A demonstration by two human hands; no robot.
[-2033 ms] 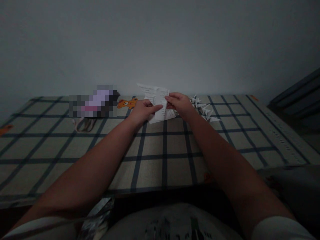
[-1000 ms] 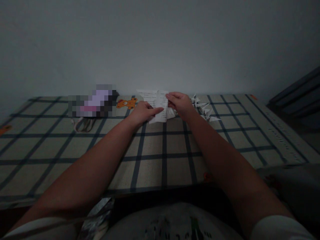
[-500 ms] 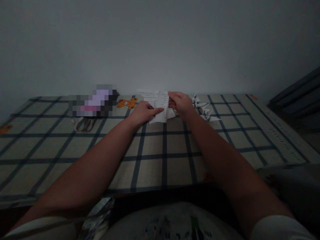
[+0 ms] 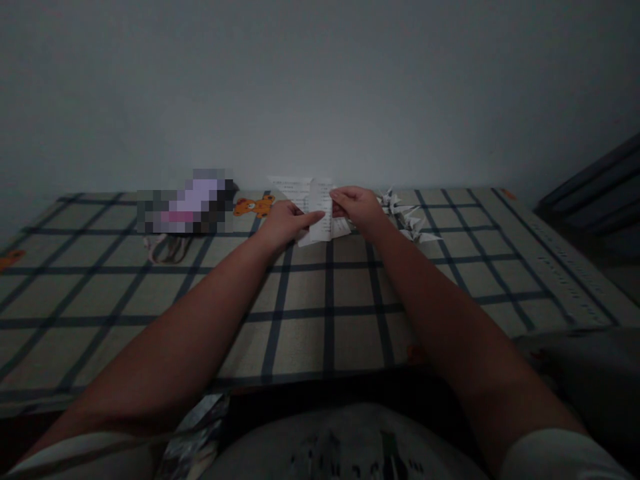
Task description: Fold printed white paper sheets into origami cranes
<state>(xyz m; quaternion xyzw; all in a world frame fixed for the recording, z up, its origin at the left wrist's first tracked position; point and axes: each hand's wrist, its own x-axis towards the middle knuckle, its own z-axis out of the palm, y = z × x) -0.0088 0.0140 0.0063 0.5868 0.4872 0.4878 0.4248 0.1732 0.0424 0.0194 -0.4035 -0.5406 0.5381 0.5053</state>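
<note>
A folded sheet of printed paper point(image 4: 321, 200) is held up between my two hands, near the wall. My left hand point(image 4: 289, 221) grips it from the left, thumb pressed across its front and the other fingers partly behind it. My right hand point(image 4: 356, 205) pinches the paper's right edge between thumb and fingers. A pointed flap spreads out to the upper left. Just right of my right hand lie several folded paper cranes point(image 4: 406, 219), partly hidden by that hand and wrist. Another piece of white paper point(image 4: 342, 229) shows below my right fingers.
A checked cloth point(image 4: 310, 333) with bear prints covers the surface, which meets a plain wall point(image 4: 320, 87) at the back. On the left lies a blurred purple item point(image 4: 200, 200) with a looped cord point(image 4: 169, 250) in front. A dark slatted object point(image 4: 600, 193) stands at the right.
The folded paper has shifted slightly left and up, its upper-left flap showing a little more. My right hand has moved slightly left with its edge; both hands keep their hold.
</note>
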